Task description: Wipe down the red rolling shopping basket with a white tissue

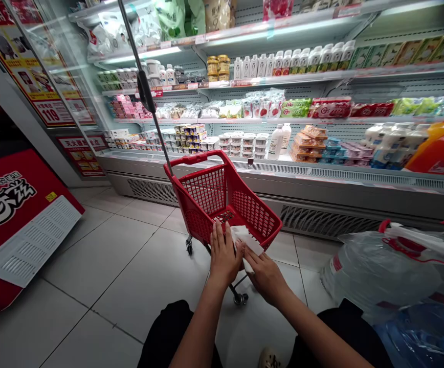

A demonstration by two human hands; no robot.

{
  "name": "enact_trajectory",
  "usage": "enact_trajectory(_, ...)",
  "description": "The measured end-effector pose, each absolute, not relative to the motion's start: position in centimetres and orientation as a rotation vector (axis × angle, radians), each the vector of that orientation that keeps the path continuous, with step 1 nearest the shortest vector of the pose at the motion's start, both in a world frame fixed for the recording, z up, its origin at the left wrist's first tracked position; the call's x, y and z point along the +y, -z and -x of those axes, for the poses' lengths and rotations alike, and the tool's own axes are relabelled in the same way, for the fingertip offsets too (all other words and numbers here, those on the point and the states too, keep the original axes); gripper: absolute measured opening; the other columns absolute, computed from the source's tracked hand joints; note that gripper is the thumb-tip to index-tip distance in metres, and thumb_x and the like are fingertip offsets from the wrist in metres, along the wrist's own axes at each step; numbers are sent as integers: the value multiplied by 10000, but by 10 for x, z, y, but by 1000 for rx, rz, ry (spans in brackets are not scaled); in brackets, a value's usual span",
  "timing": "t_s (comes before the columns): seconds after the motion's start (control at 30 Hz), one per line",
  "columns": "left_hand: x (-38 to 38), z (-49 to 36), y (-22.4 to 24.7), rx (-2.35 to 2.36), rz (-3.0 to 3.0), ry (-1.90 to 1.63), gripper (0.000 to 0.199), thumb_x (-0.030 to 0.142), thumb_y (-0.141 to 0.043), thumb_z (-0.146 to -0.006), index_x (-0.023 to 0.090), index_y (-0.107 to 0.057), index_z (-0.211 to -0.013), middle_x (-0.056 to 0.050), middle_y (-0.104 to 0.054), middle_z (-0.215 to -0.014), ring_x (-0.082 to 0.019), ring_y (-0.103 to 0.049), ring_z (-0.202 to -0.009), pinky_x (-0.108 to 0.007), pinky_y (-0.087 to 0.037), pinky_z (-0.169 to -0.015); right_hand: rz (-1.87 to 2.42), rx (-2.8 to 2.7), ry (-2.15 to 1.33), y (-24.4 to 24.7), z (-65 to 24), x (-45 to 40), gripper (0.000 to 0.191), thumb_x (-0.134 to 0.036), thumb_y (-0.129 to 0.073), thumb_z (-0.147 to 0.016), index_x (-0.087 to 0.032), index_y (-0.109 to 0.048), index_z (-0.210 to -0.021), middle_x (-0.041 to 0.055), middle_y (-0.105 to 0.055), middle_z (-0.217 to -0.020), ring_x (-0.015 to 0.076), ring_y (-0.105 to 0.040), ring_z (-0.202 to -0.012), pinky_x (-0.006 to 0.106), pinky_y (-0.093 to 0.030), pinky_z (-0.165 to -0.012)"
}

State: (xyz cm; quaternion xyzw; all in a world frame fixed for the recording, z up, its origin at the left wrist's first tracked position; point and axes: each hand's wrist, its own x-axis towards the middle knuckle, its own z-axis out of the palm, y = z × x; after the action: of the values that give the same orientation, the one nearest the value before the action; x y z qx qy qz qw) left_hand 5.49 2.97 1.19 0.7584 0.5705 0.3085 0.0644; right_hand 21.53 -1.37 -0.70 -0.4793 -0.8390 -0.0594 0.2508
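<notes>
In the head view a small red shopping cart (253, 204) stands on the tiled floor in front of me. My left hand (224, 253) lies with its fingers stretched out against the cart's near edge. Beside it, my right hand (264, 271) grips a crumpled white wipe (246, 236), paper or cloth, at the same edge. Part of the wipe hangs below the right fingers, and part shows above the basket rim. The two hands are close together, the left thumb near the wipe. A black and grey pole (145, 92) rises from the cart's far left corner.
A refrigerated shelf unit (214, 176) with dairy goods runs behind the cart. Large clear water bottles (383, 271) stand at the right. A red chest with a white vent panel (34, 245) is at the left. Cart wheels (240, 298) rest on the tiles.
</notes>
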Motion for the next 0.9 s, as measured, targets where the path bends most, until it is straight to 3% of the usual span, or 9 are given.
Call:
enact_trajectory(0.2,33,-43,-8,1828,-2361,-979,1162,762,-609,-855,148,-56,-1671,-255,39,-1738,-409,-19,-1613,-661,-203,-1259,1370,-2248,190,2,-267,8,689,-105,-440,-969,-245,-342,-1636,59,-501,-1601,246,-535,-1406,457,-487,-1130)
enact_trajectory(0.43,42,-33,-6,1783,-2464,-882,1165,707,-645,-866,121,-27,-1662,-286,83,-1724,-409,2,-1610,-644,-220,-1260,1437,-2194,152,-2,-268,0,546,-167,-451,-999,-200,-513,-1540,58,-592,-1522,281,-565,-1347,459,-500,-1098)
enact_trajectory(0.6,48,-5,-10,1732,-2486,-747,1067,577,-657,-913,138,-31,-1657,-282,38,-1730,-397,-5,-1610,-649,-201,-1264,1371,-2227,147,-7,-236,-10,627,-121,-467,-959,-202,-454,-1581,64,-538,-1571,269,-536,-1389,459,-485,-1117)
enact_trajectory(0.73,43,6,-11,1707,-2491,-724,1093,330,-684,-878,123,61,-1651,-265,72,-1733,-377,29,-1612,-619,-181,-1282,1229,-2285,82,-9,-184,-8,723,-108,-507,-922,-196,-369,-1625,96,-504,-1595,264,-459,-1471,490,-420,-1187)
enact_trajectory(0.83,40,6,-11,1732,-2482,-747,1088,126,-608,-831,136,107,-1651,-225,56,-1746,-333,23,-1618,-583,-188,-1296,1217,-2279,35,-9,-152,-5,747,-120,-522,-906,-166,-350,-1631,123,-485,-1603,287,-480,-1455,499,-435,-1177)
enact_trajectory(0.9,40,6,-11,1772,-2462,-770,1039,99,-555,-850,145,98,-1656,-205,10,-1754,-305,-12,-1623,-565,-191,-1302,1199,-2299,56,-9,-148,-5,787,-106,-534,-875,-147,-335,-1635,123,-455,-1623,292,-454,-1474,495,-428,-1188)
